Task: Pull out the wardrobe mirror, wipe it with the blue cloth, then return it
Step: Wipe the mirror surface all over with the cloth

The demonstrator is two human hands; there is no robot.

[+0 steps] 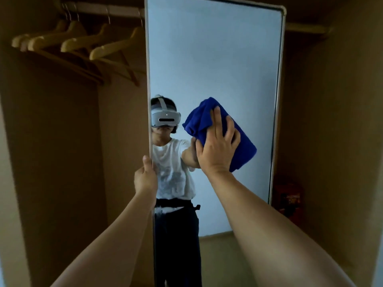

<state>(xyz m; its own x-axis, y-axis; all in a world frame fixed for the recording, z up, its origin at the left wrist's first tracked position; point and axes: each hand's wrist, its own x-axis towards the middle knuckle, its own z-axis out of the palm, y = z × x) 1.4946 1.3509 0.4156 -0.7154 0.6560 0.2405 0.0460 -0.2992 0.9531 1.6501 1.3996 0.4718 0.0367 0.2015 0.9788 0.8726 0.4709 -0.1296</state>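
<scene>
A tall mirror (213, 65) stands pulled out in front of an open wardrobe (51, 162), its left edge gripped by the left hand (145, 179) while the right hand (217, 146), fingers spread, presses a blue cloth (244, 150) against the glass.

One mirror (213, 59), one blue cloth (244, 150), four wooden hangers (116, 48) and two hands

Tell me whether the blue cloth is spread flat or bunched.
Bunched: the blue cloth is a folded wad under the right hand, pressed against the mirror.
</scene>
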